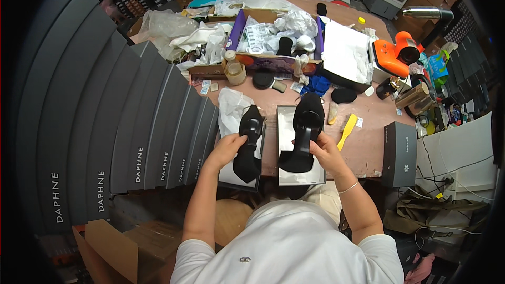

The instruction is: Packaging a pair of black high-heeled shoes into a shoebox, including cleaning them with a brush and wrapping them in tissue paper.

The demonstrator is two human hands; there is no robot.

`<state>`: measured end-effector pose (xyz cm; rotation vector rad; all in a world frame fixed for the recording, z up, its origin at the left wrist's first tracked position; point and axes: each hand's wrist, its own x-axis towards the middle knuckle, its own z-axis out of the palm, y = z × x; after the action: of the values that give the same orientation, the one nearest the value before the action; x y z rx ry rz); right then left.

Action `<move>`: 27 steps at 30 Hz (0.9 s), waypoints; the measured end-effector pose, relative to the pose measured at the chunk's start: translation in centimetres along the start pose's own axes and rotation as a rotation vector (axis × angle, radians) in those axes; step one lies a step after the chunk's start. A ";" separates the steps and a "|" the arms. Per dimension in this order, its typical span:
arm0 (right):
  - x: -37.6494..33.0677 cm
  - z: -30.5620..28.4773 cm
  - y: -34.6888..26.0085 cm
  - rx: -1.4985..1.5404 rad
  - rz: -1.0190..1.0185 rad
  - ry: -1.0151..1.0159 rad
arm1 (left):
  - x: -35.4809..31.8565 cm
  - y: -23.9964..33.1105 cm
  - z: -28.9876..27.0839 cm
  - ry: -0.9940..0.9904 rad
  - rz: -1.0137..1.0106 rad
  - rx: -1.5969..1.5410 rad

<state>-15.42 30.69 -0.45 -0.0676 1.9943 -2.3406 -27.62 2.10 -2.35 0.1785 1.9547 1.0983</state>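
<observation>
My left hand (227, 150) is closed round the middle of a black heeled shoe (246, 164). A second black heeled shoe (309, 109) is gripped in my right hand (327, 153), thumb against its heel. Both shoes have their dark soles and heels facing up toward me. Under the right shoe lies an open grey shoebox part (283, 180) with a white inside. Another box part (246, 185), with white tissue paper (230, 106) at its far end, is beneath the left shoe and partly hidden by it.
Grey shoeboxes (126, 126) are stacked high on the left. A yellow brush (347, 130) and a black pad (343, 95) lie right of the shoes. Farther back stand a bottle (234, 69), a paper-filled carton (252, 62) and an orange device (390, 57). A closed shoebox (401, 153) stands at right.
</observation>
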 end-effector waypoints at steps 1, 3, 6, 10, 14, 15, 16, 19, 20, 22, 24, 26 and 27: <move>0.2 0.4 0.0 0.054 -0.020 0.062 | 0.3 -1.4 0.5 0.208 0.154 -0.051; 0.3 1.0 1.1 0.106 -0.044 0.092 | -0.1 -5.4 3.5 0.357 0.232 -0.490; -0.8 2.5 5.1 0.056 0.038 0.043 | -3.1 -1.5 9.4 -0.203 -0.062 -1.435; -4.0 4.0 5.7 -0.314 0.100 -0.102 | 0.6 -2.0 12.3 0.079 -0.029 -1.752; -6.8 -0.6 4.1 0.292 0.504 0.114 | -0.1 -3.7 11.2 0.242 0.009 -1.643; -7.0 -0.7 2.8 0.403 0.485 0.069 | -0.4 -3.4 11.1 0.301 0.015 -1.596; -7.1 -0.6 1.7 0.514 0.453 0.028 | -0.4 -3.4 11.3 0.328 0.080 -1.556; -5.4 1.1 0.6 -0.386 0.265 -0.386 | 0.1 -1.3 13.5 0.442 0.179 -1.259; -5.3 1.7 0.8 -0.443 0.240 -0.414 | -0.3 0.1 13.4 0.401 0.207 -1.218; -6.0 1.7 1.1 -0.506 0.315 -0.429 | 0.0 2.4 13.5 0.379 0.362 -1.050; -7.2 0.9 2.1 -0.402 0.312 -0.294 | 0.9 3.6 13.9 0.203 0.345 -0.934; -8.5 -0.9 2.4 -0.236 0.319 -0.150 | 4.2 4.5 12.3 -0.132 0.412 -0.786; -9.4 -2.4 2.2 -0.122 0.328 -0.073 | 6.8 4.8 11.6 -0.080 0.415 -0.609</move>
<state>-6.15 33.42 -2.91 0.1543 1.9409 -1.9880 -24.51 15.69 -5.70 0.2950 1.4619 1.8741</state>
